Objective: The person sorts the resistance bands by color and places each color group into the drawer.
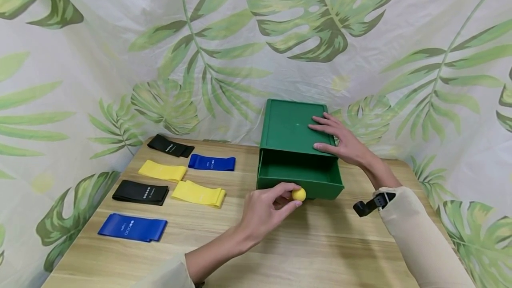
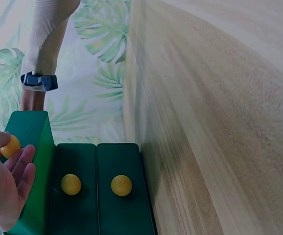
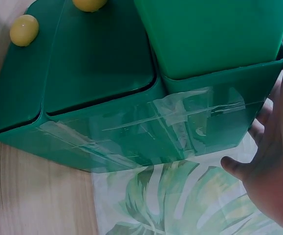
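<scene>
A green drawer cabinet (image 1: 296, 123) stands on the table, its top drawer (image 1: 280, 186) pulled partway out. The drawer's inside looks bare where it shows. My left hand (image 1: 264, 212) pinches the round yellow knob (image 1: 298, 194) on the drawer front between thumb and fingers. Flat on the cabinet's top and right edge rests my right hand (image 1: 346, 143), fingers spread. In the left wrist view, two lower drawers are closed, with a middle yellow knob (image 2: 71, 184) and a bottom yellow knob (image 2: 121, 185). Clear tape (image 3: 180, 115) crosses the cabinet's side in the right wrist view.
Left of the cabinet lie several folded resistance bands: black bands (image 1: 140, 192), yellow bands (image 1: 198, 194) and blue bands (image 1: 132, 227). They lie flat on the wooden table (image 1: 320, 252). A leaf-patterned curtain (image 1: 224, 57) hangs close behind the cabinet.
</scene>
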Demonstrator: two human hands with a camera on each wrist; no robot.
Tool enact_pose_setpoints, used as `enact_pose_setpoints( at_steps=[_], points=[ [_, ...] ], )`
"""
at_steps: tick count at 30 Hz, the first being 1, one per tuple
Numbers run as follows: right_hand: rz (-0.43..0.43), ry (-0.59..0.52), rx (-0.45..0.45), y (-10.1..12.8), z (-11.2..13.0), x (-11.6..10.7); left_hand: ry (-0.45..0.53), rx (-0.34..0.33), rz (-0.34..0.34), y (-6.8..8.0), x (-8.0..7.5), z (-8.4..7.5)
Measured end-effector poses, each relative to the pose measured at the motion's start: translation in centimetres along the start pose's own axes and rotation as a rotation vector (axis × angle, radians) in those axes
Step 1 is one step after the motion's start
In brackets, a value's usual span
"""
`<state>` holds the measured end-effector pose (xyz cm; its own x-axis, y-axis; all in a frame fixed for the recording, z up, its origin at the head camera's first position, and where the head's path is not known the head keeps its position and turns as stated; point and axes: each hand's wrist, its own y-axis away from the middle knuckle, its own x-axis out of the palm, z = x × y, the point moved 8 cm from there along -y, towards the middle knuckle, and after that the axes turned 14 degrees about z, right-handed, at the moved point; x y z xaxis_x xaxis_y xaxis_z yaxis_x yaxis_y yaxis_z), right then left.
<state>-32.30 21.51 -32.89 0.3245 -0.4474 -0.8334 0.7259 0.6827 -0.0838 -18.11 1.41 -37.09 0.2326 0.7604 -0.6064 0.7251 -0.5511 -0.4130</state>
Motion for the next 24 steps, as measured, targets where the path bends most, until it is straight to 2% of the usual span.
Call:
enact_pose_setpoints(
  at_steps=[24],
  points=[
    [-0.01,-0.006,-0.013,-0.1,-0.1,0.1,0.027,0.053,0.024,1.7,0.2,-1.1]
  ],
)
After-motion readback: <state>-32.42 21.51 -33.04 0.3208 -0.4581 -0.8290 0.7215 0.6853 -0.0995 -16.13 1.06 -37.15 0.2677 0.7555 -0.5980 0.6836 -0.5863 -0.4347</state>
